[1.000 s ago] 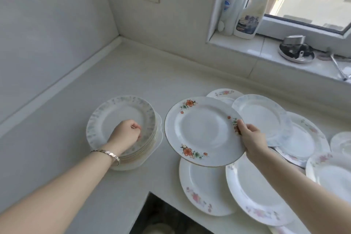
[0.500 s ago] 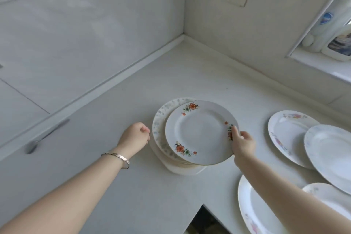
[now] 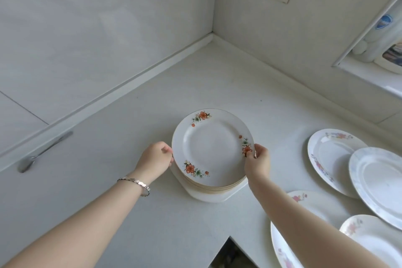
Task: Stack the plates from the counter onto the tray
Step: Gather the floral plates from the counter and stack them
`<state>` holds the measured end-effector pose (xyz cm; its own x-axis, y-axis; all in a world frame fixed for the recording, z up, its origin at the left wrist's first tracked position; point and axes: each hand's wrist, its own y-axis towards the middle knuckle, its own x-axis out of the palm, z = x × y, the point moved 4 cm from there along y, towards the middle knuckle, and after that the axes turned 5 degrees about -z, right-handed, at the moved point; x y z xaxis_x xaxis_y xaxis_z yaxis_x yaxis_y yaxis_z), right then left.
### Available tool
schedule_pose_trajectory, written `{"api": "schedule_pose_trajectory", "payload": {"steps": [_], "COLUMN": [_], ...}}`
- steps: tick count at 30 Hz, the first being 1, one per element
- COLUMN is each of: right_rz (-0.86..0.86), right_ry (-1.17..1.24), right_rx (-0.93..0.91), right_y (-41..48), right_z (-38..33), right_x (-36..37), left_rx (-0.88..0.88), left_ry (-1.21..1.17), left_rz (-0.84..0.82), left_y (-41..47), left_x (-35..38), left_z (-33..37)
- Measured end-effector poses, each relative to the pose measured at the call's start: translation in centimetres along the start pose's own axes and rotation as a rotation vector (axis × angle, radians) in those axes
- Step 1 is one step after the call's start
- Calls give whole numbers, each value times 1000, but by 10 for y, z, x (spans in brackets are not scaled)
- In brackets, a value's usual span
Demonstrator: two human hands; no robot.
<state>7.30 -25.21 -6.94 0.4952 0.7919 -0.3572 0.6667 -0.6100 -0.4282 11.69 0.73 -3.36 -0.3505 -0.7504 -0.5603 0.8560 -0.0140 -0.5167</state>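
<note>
- Head view: at frame centre, a plate with orange flowers [image 3: 212, 148] tops the plate stack [image 3: 214, 187] on a white tray [image 3: 214, 197].
- Right hand [image 3: 256, 164] pinches that plate's right rim, thumb on top.
- Left hand [image 3: 155, 160] is curled, fingertips touching the left rim; whether it grips is unclear.
- Loose plates [image 3: 332, 156] lie on the surface [image 3: 130, 132] at right.

Silver bracelet [image 3: 134, 182], bare forearms.
</note>
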Motion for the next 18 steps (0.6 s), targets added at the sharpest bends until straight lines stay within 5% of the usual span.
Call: {"api": "schedule_pose_trajectory", "payload": {"steps": [7, 13, 18], "right_rz": [-164, -515, -541], "right_ry": [-158, -396, -411], "right_rx": [-75, 68, 209], "right_y": [2, 1, -8], "right_z": [-4, 8, 49], "right_x": [-6, -63, -153], "left_rx": [54, 147, 229], "left_ry": [59, 137, 222], "left_rz": [20, -83, -250], "left_y": [-12, -22, -37], "left_x": [2, 50, 123], "left_z": [14, 58, 106]}}
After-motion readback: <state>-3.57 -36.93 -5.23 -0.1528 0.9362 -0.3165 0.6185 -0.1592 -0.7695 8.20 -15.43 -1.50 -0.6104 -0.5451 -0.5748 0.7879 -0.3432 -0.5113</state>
